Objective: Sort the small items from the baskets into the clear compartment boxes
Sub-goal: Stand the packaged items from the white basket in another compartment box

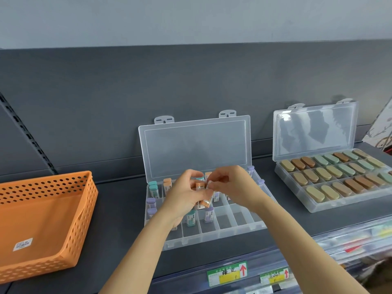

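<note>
clear plastic box (212, 236) at frame centre, lid up, holds teal, orange and purple small items (153, 188) standing in its cells; a second box (350, 203) at right is packed with tan, brown and green ovals. orange basket (80, 219) sits lower left. above the centre box, the left hand (182, 194) grips a cluster of items, and the right hand (235, 183) has its fingers pinched on an orange one (200, 185).

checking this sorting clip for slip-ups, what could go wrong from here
1. The left hand grips several items at once above the box while the right hand pinches at one. A loose one could drop into a wrong compartment.
2. The lid stands upright just behind both hands. A knock might swing it down onto them.
</note>
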